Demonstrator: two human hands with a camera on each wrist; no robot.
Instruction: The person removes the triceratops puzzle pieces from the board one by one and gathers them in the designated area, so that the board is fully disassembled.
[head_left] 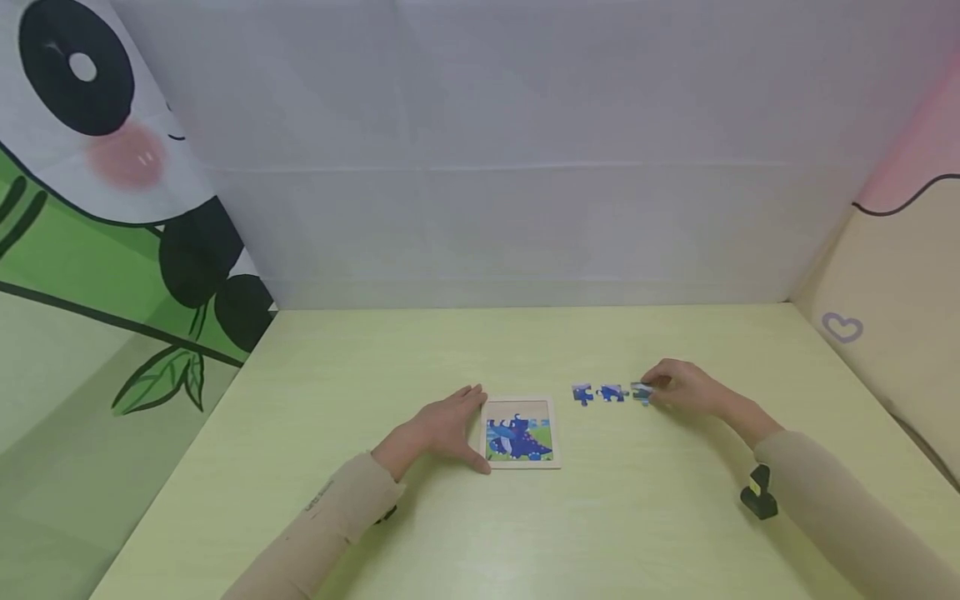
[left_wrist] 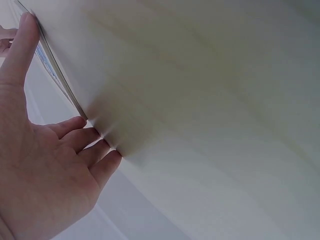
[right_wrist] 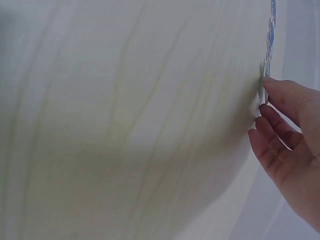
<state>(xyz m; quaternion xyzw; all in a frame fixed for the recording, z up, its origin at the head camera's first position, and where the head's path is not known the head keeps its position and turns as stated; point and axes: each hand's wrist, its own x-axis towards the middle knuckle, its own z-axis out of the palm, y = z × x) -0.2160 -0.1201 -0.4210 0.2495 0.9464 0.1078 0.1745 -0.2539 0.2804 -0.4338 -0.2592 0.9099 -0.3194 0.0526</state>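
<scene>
A square wooden puzzle tray point(head_left: 525, 466) lies flat on the table, partly filled with a blue dinosaur picture point(head_left: 517, 439); its upper strip shows bare wood. My left hand point(head_left: 448, 423) rests at the tray's left side, thumb by the near corner and fingers by the far one. In the left wrist view, the thumb and index fingertip touch the tray's edge. To the right sit two loose jigsaw pieces, one point(head_left: 582, 392) nearer the tray and another point(head_left: 612, 392) beside it. My right hand point(head_left: 686, 387) pinches a third jigsaw piece point(head_left: 640, 389) by its right end, low at the tabletop.
The pale yellow tabletop point(head_left: 420, 542) runs back to a grey-white wall panel point(head_left: 525, 233). A panel with cartoon drawings point(head_left: 127, 275) stands on the left, and a beige and pink panel point(head_left: 885, 333) on the right.
</scene>
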